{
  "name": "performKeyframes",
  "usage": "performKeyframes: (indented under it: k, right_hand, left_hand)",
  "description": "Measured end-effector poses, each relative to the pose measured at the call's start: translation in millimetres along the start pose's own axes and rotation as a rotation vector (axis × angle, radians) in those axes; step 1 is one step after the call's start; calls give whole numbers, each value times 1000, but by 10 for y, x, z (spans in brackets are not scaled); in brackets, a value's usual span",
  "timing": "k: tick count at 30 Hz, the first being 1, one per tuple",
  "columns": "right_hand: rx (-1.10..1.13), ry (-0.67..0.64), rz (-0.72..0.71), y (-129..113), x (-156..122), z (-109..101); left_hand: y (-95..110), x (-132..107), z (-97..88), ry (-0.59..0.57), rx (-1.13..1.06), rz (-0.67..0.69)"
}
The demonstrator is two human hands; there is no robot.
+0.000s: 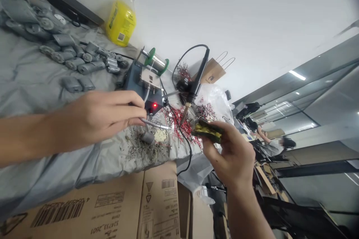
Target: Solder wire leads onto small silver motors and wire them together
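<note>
Yellow-green sponge [209,131], soft, light and best held by its edges, sits pinched in the right hand [231,155]; the closed left hand [101,119] grips a thin, bendy silver wire [155,123].

Single camera, worn on the person's head, sits close above the work. It faces forward and down, frame rolled steeply sideways. One hand [102,119] and the other hand [230,157] fill the near field, with the grey-sheeted table [56,149] just beyond.
</note>
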State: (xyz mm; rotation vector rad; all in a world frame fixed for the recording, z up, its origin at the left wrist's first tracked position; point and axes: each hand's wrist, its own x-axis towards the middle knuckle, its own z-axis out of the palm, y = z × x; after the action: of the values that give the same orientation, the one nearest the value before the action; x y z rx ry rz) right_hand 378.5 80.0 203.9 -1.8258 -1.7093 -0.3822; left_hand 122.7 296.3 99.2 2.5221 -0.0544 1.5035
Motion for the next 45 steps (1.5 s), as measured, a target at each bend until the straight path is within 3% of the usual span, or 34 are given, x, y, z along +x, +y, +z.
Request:
performKeyframes:
  k: [10, 16, 24, 35, 41, 45]
  right_hand:
    - [-100, 164, -55, -192, -53, 136]
    - [-186, 149, -118, -354, -16, 202]
    - [-244, 132, -174, -421, -8, 309]
    - [-180, -23, -173, -466, -174, 305]
    - [-287, 145, -125, -447, -209, 105]
    - [-302, 188, -63, -373, -141, 111]
  left_hand:
    - [37, 154, -69, 269, 60, -283]
    - [-4, 88, -82, 225, 59, -346]
    - [-10, 9, -176, 265, -21, -497]
    - [-8, 69, -167, 272, 63, -503]
    - [-22, 61, -159, 262, 74, -497]
    - [-26, 48, -145, 268, 62, -500]
